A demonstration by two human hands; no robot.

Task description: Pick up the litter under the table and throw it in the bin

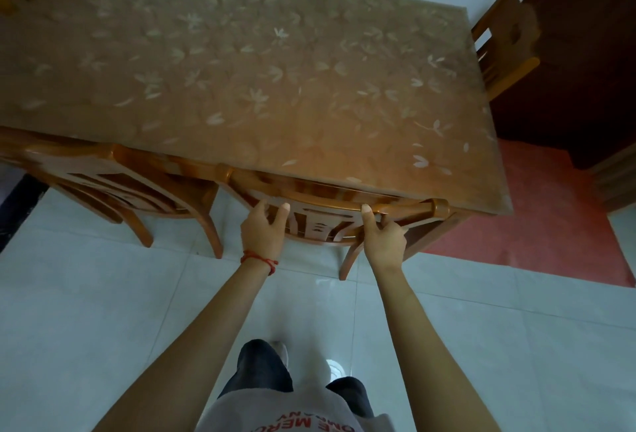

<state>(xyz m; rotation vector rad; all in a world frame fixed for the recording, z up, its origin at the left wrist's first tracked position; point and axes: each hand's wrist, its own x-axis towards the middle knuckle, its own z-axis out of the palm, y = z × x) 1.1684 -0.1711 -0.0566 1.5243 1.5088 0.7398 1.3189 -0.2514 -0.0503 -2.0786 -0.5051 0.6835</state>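
Head view, steeply down, table [241,80] close, edges perhaps warped

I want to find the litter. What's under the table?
Two wooden chairs, one held by both hands, another beside it, are tucked under the table. Its top hides the floor beneath; no litter shows.

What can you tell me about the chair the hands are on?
The chair looks like glossy orange-brown wood, with a curved top rail and cut-out slats. It stands upright on the pale tiles, pushed under the table's near edge. The left hand and right hand both grip its top rail.
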